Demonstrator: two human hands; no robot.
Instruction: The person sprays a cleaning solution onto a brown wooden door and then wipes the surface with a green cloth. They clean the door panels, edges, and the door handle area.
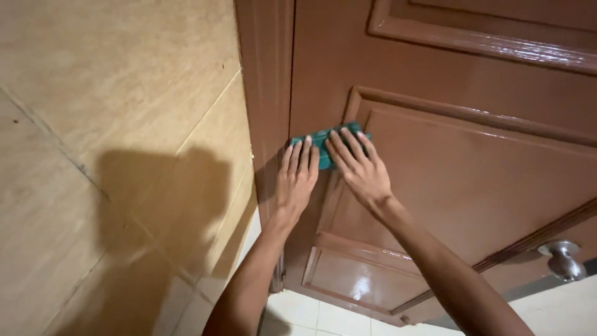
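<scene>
A green folded cloth (323, 138) lies flat against a glossy brown panelled door (472, 168), near the door's edge by the frame. My left hand (296, 177) presses its fingertips on the cloth's left end, fingers straight and together. My right hand (359, 167) lies over the cloth's right part with fingers spread on it. Both palms rest on the door surface. Most of the cloth is hidden under my fingers.
The brown door frame (267, 93) runs along the door's edge, next to a beige tiled wall (112, 124) that carries my shadow. A metal door knob (563, 258) sticks out at the lower right. White floor tiles (311, 314) show below.
</scene>
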